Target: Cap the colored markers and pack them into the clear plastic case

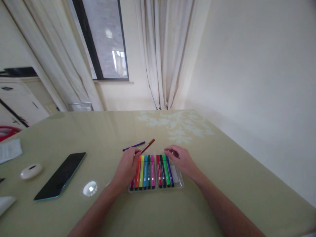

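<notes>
My left hand (127,166) pinches a brown marker (148,145), which slants up to the right past the far edge of a clear plastic case (182,184). In the case lie several markers side by side, among them a yellow marker (141,172), a pink marker (152,172) and a green marker (166,171). My right hand (181,158) hovers at the case's far right corner, close to a blue marker (170,172). Its fingers are loosely bent and apart, with nothing visible in them. A purple marker (134,146) lies on the table beyond my left hand.
On the left of the table (111,128) lie a dark phone or tablet (60,176), a white oval object (31,171) and a shiny round object (90,188). Papers (10,150) sit at the far left. A wall (259,82) runs along the right side.
</notes>
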Action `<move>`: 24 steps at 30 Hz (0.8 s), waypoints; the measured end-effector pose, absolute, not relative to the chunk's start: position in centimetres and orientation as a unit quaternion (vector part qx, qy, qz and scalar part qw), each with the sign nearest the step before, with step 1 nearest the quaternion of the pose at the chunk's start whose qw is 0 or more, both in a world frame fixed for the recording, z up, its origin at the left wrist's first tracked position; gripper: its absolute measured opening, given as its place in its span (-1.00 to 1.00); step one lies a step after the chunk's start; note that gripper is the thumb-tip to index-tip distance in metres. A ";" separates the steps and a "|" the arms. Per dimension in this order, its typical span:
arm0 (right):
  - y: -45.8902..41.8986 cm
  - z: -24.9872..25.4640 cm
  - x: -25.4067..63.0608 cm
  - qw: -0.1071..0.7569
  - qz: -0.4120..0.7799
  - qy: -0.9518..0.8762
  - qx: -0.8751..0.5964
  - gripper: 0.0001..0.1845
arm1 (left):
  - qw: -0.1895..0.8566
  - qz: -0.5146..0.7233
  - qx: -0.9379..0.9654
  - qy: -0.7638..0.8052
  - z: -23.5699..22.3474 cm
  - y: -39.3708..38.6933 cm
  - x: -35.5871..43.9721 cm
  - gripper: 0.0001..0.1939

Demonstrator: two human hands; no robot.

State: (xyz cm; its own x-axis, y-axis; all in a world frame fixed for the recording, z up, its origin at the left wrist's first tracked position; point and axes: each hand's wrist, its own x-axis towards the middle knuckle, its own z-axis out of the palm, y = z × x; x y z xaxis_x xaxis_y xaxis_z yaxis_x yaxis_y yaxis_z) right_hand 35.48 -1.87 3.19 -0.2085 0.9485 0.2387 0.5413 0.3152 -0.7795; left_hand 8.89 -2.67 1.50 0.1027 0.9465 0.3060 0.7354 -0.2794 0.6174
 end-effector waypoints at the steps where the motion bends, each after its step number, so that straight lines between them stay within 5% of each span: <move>1: -2.1 3.3 35.2 0.380 0.314 -0.715 -0.496 -0.70 | 0.190 0.347 0.734 0.552 1.7 -3.3 9.8 -0.65; 11: -2.8 4.7 34.1 0.483 0.509 -0.589 -0.401 -0.61 | 0.288 0.327 0.775 0.457 2.0 -7.9 14.1 -0.67; 20: -1.8 3.8 35.1 0.471 0.517 -0.546 -0.462 -0.59 | 0.070 0.242 0.868 0.429 0.6 -8.2 14.7 -0.73; 24: -1.1 3.4 36.1 0.456 0.481 -0.558 -0.500 -0.61 | 0.008 0.191 0.899 0.394 0.0 -8.4 14.5 -0.54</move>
State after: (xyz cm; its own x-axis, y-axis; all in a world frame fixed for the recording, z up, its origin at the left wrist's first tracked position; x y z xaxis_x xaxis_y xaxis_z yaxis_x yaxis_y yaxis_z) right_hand 36.06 -1.11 3.36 -0.0845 0.9960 0.0285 0.1184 0.0384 -0.9922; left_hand 14.51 -8.36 -0.02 0.6164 0.7112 0.3379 0.7052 -0.6896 0.1651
